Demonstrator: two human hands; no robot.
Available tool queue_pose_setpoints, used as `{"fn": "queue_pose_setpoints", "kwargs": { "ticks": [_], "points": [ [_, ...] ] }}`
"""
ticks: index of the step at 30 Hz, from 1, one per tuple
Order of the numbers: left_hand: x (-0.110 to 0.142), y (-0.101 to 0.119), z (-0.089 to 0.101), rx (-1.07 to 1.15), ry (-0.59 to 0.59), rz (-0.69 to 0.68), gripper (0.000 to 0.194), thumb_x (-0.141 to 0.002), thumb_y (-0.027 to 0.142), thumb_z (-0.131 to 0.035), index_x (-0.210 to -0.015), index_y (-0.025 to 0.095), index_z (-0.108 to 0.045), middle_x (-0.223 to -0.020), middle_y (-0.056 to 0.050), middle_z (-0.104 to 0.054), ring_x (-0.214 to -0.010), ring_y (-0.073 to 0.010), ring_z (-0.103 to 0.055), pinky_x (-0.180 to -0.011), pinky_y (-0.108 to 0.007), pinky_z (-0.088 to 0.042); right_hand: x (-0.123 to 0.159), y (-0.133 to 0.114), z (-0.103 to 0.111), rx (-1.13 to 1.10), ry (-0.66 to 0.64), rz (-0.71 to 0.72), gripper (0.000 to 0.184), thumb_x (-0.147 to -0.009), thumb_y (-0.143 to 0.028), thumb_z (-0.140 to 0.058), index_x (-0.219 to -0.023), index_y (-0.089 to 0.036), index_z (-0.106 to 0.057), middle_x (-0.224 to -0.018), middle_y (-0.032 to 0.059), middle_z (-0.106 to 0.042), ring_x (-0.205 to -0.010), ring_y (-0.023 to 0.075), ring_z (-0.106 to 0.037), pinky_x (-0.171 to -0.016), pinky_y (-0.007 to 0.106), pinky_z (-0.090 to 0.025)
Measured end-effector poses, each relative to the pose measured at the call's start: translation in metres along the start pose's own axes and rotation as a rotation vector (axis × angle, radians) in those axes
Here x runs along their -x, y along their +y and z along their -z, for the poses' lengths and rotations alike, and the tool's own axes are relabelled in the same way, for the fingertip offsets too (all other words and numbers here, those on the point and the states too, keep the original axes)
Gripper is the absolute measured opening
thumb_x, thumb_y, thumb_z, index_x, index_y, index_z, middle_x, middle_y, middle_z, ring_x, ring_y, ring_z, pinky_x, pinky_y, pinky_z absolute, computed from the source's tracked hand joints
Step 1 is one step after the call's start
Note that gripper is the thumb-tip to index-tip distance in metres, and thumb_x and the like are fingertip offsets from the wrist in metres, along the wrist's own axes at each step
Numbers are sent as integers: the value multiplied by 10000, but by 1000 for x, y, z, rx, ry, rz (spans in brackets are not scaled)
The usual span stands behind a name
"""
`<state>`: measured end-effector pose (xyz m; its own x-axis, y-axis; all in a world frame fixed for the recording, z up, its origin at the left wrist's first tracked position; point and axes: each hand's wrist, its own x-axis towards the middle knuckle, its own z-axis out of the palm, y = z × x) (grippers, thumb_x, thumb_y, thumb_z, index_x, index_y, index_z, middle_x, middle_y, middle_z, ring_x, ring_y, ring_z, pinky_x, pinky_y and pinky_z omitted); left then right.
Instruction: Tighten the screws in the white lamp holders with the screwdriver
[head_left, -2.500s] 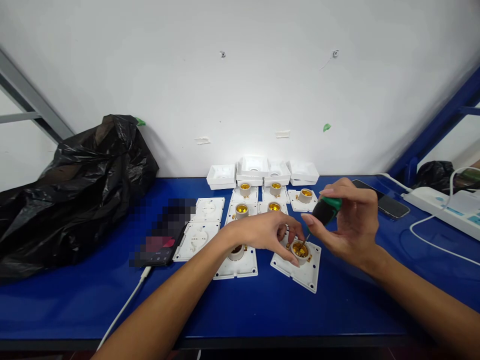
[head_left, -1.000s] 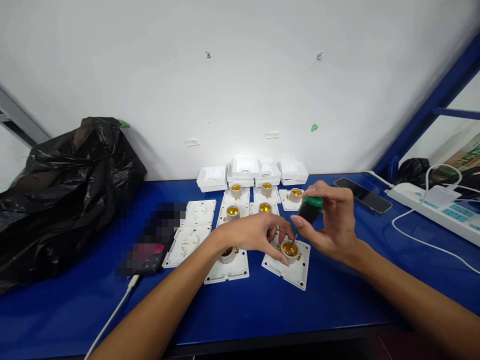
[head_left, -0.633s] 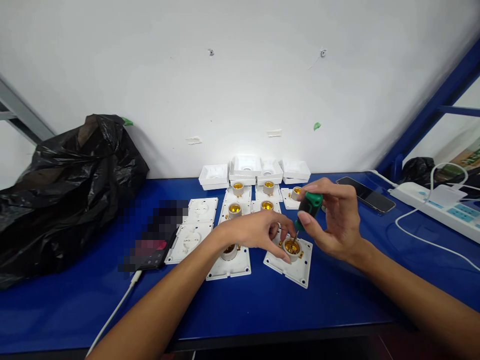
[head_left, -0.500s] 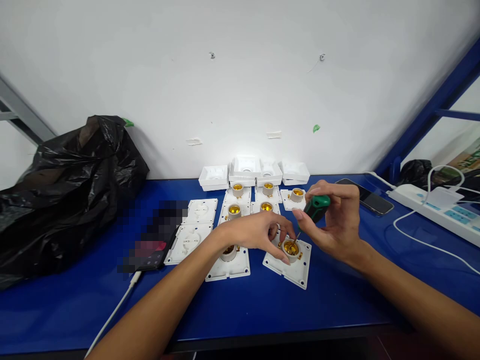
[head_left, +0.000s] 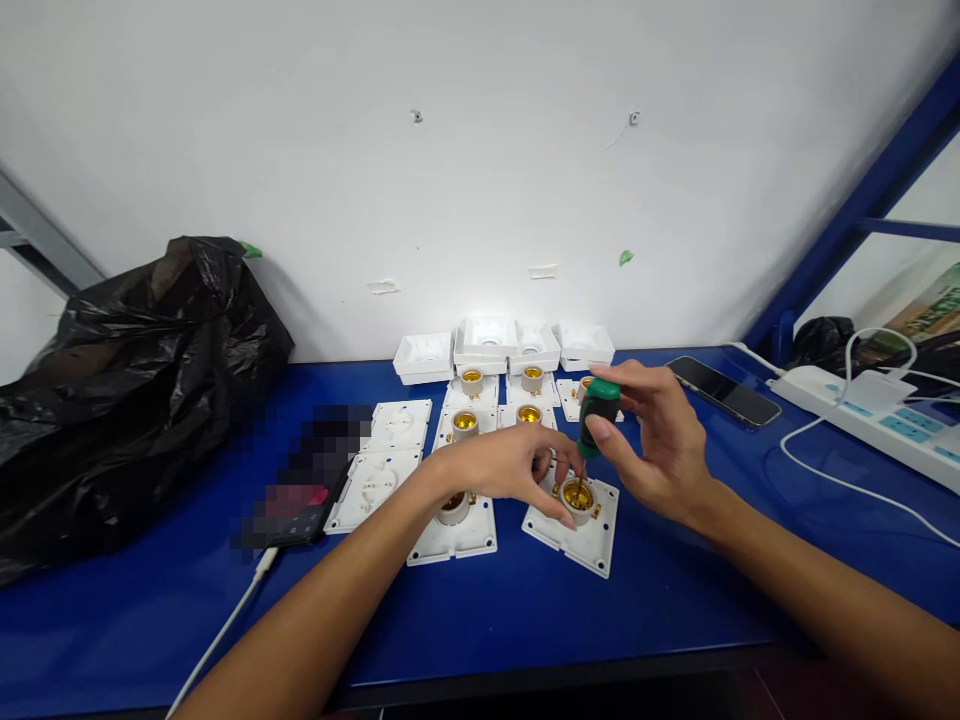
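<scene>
On the blue table point(head_left: 525, 620) lies a white square lamp holder point(head_left: 574, 515) with a brass socket in its middle. My left hand point(head_left: 510, 465) pinches the rim of that socket with fingers curled. My right hand point(head_left: 652, 445) grips a green-and-black screwdriver point(head_left: 598, 405), held nearly upright, its thin tip down inside the brass socket. A second lamp holder point(head_left: 454, 525) lies just left, partly under my left wrist.
Several more lamp holders point(head_left: 465, 420) and white covers point(head_left: 424, 355) stand in rows toward the wall. A black plastic bag point(head_left: 127, 390) fills the left. One phone point(head_left: 304, 500) with a cable lies left, another phone point(head_left: 724, 390) right, beside a power strip point(head_left: 877, 415).
The screwdriver handle has swung from leaning right to nearly upright as my right hand turns it. My left hand keeps its hold on the socket. The view has shifted slightly.
</scene>
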<state>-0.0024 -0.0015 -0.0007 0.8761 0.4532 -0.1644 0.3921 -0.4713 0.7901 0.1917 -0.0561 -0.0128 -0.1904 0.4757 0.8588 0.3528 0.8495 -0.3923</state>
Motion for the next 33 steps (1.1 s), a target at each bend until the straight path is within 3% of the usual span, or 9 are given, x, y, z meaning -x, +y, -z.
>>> {"fn": "queue_pose_setpoints", "kwargs": {
  "ticks": [6, 11, 16, 22, 28, 33],
  "points": [
    [0, -1, 0, -8, -11, -6, 508, -669, 559, -859, -999, 216, -683, -742, 35, -573, -629, -117, -492, -565, -264, -321, 0, -1, -3, -7, 140, -21, 534, -816, -99, -745, -1252, -329, -541, -957, -6, -522, -735, 135, -536, -524, 273, -476],
    [0, -1, 0, 0, 7, -1, 535, -664, 551, -867, -1037, 221, -672, -765, 39, -583, -635, -115, -500, -574, -260, -345, 1, 0, -2, -38, -12, 30, 523, -878, -80, -651, -1337, -298, -526, -1083, 37, -609, -825, 162, -590, -625, 328, -523],
    [0, -1, 0, 10, -3, -22, 507, -657, 520, -878, -1014, 219, -682, -799, 30, -596, -645, -114, -497, -568, -258, -339, -1, 1, -1, -21, 67, 39, 543, -852, -51, -676, -1309, -312, -546, -898, -15, -548, -738, 140, -532, -568, 297, -457],
    [-1, -1, 0, 2, -11, -9, 507, -666, 533, -867, -1004, 207, -677, -760, 29, -580, -639, -122, -488, -572, -268, -321, 3, 0, 2, -32, -4, 5, 511, -885, -92, -640, -1344, -297, -547, -1095, 44, -626, -807, 166, -619, -669, 359, -541],
    [-1, -2, 0, 41, -22, -36, 486, -664, 492, -881, -1004, 205, -686, -816, 23, -608, -666, -118, -506, -582, -260, -345, 2, -1, 0, -22, 78, 44, 517, -848, -66, -677, -1283, -314, -549, -918, -6, -564, -713, 145, -580, -599, 330, -504],
    [0, 0, 0, 27, -28, -24, 485, -686, 526, -861, -1008, 214, -678, -782, 28, -607, -650, -118, -502, -584, -260, -340, 0, -1, 3, -15, 28, 91, 497, -864, -86, -648, -1303, -300, -556, -854, -2, -595, -744, 169, -595, -596, 333, -512]
  ]
}}
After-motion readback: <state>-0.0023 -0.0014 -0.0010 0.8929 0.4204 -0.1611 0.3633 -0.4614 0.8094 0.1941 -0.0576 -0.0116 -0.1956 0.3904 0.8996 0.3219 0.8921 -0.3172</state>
